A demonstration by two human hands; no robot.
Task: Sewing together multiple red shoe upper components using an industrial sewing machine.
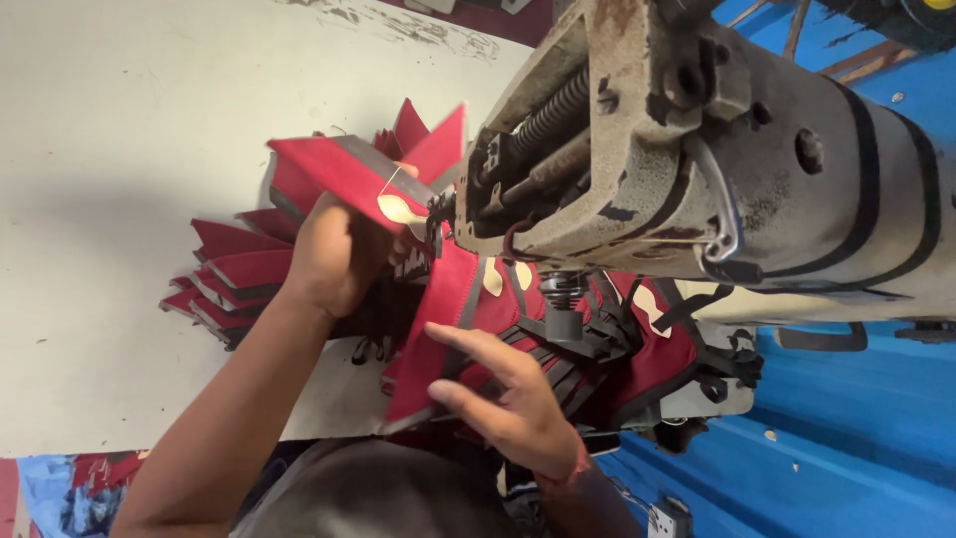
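The red fabric piece (438,309) sits under the sewing machine (697,159) head, at 10 o'clock of my right hand (508,394); it looks soft and light, best pinched at its edges. My left hand (334,259) is closed on its upper flap, right fingers spread flat on it, the stacked red pieces (234,284) at 9 o'clock

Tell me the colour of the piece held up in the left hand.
Red, with a grey edge band, on the piece in the left hand; head view.

My left hand (334,254) grips red fabric piece (344,174) at the sewing machine (697,149); right hand (508,399) presses red strip (438,319) below.
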